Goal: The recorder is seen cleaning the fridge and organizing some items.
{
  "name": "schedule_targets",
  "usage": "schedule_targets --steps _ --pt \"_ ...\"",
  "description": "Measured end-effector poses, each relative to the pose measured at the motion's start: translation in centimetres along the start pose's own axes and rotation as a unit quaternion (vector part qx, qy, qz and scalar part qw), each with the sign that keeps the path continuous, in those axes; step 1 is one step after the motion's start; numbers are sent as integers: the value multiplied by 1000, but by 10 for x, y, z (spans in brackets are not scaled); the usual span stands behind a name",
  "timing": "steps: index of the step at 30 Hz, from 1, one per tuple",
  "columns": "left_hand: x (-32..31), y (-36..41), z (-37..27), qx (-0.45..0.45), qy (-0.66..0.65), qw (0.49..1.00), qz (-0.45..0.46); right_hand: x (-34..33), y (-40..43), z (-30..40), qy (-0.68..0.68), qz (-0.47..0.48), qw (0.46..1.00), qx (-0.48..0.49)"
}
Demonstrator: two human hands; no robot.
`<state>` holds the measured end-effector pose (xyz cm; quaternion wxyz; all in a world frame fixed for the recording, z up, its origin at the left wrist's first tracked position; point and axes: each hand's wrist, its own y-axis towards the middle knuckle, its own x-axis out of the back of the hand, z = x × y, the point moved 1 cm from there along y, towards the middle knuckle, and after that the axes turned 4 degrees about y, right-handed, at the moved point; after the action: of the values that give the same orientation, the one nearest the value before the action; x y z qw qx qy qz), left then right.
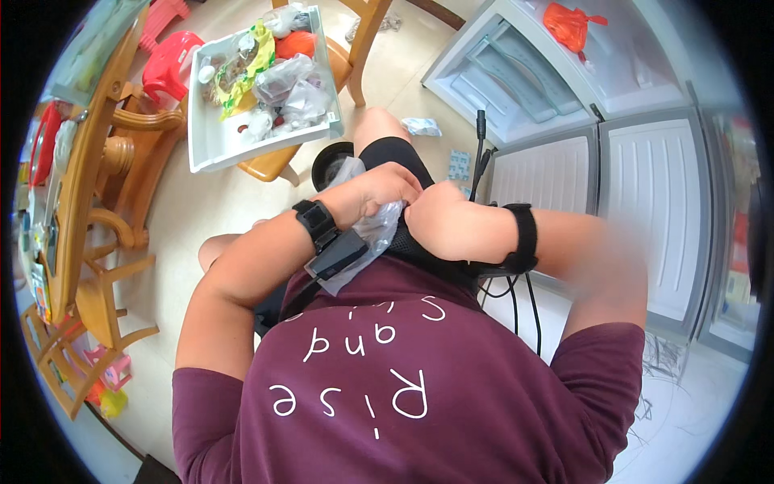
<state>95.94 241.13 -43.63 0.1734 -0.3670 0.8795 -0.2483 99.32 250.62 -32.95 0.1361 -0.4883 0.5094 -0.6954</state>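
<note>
Over my lap, both hands meet at a crumpled clear plastic bag (380,233). My left hand (382,192) pinches its upper edge, and a black device strapped to that wrist rests against the film. Close beside it, my right hand (440,219) is curled with its fingertips at the same edge of the bag. Its fingers are partly hidden by the hand itself. The bag hangs down in front of my shirt, and some of its film also shows beyond my left hand. What the bag holds, if anything, cannot be made out.
A white drawer (208,148) full of bagged items rests on a wooden chair (266,166). At right stands an open refrigerator (538,142), with an orange plastic bag (568,27) inside. Packets (421,126) lie on the floor near a black round container (326,160). Black cables (479,157) rise beside my right arm.
</note>
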Motion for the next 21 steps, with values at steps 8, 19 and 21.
schedule_targets --steps 8,19,21 --pt "2 -9 -6 -42 -21 976 214 5 36 34 -167 188 968 26" --pt "6 -19 -6 -129 -41 943 303 24 7 46 -180 94 973 108" --pt "9 -12 -1 -102 -89 933 332 23 12 38 -140 58 982 114"
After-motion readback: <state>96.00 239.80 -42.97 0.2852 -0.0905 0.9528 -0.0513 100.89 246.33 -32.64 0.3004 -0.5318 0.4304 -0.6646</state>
